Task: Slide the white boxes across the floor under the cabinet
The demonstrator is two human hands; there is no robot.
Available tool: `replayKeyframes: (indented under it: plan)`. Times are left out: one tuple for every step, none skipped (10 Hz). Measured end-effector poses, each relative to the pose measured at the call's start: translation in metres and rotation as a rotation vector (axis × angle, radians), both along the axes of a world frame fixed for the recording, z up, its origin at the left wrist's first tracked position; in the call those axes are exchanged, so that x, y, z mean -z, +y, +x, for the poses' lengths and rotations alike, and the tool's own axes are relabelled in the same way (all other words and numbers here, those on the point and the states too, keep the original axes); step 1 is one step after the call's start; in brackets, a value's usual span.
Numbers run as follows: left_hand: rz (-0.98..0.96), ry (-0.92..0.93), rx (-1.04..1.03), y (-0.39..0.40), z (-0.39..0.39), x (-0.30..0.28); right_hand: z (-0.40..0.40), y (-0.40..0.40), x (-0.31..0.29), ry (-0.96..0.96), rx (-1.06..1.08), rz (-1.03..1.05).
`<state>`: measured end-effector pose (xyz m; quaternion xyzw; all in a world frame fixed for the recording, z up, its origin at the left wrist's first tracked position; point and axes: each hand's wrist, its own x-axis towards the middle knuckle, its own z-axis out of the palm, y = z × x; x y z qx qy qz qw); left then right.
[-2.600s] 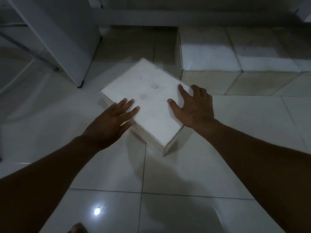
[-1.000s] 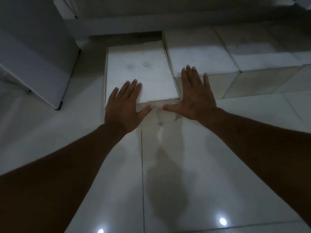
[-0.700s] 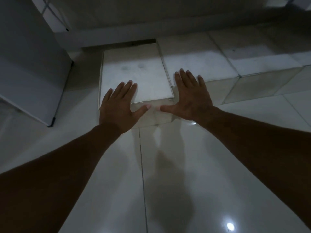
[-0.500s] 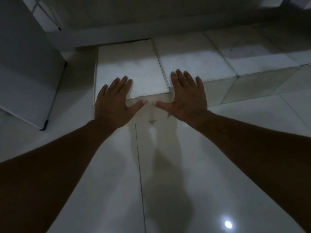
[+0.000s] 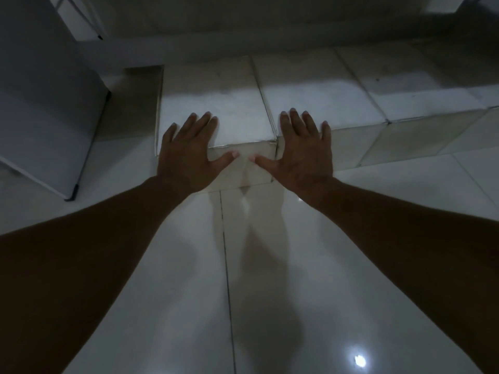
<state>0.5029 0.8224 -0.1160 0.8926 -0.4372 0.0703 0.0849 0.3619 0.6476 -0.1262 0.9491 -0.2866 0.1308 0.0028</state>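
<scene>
Seen from a head-worn camera looking down in a dim room, two bare forearms reach forward over a glossy white tiled floor (image 5: 175, 306). The left hand (image 5: 189, 155) lies flat, fingers spread apart and gripping nothing, against the near edge of a white box (image 5: 213, 103) at about 12 o'clock. The right hand (image 5: 302, 155) is also flat with fingers splayed, holding nothing; it rests where that box meets the neighbouring white box (image 5: 318, 95) toward 1 o'clock. The thumbs point toward each other across the near face of the first box without touching. The boxes sit on the floor side by side in a row, touching, their far ends in shadow beneath a dark cabinet (image 5: 270, 25) edge along the top. A grey panel (image 5: 46, 103) stands at 10 o'clock, apart from the boxes. A bright light reflection (image 5: 359, 360) shows on the floor at 5 o'clock.
</scene>
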Motion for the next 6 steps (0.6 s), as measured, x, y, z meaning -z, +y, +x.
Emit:
replayKeyframes:
  plan:
    - [0.061, 0.027, 0.02, 0.004, -0.008, -0.008, -0.005, -0.001, -0.011, 0.076, -0.04, 0.076]
    - [0.028, 0.005, 0.031, 0.008, -0.03, -0.023, -0.021, 0.007, -0.026, 0.071, -0.07, 0.123]
    - [-0.049, -0.011, 0.038, 0.007, -0.055, -0.048, -0.039, 0.016, -0.047, -0.048, -0.122, 0.084]
    - [-0.119, -0.062, 0.037, 0.008, -0.075, -0.081, -0.051, 0.02, -0.078, -0.155, -0.175, 0.071]
    - [-0.182, -0.121, 0.027, 0.01, -0.092, -0.124, -0.06, 0.021, -0.121, -0.26, -0.202, 0.048]
    - [-0.238, -0.216, 0.036, 0.014, -0.104, -0.165, -0.071, 0.021, -0.162, -0.364, -0.253, 0.0]
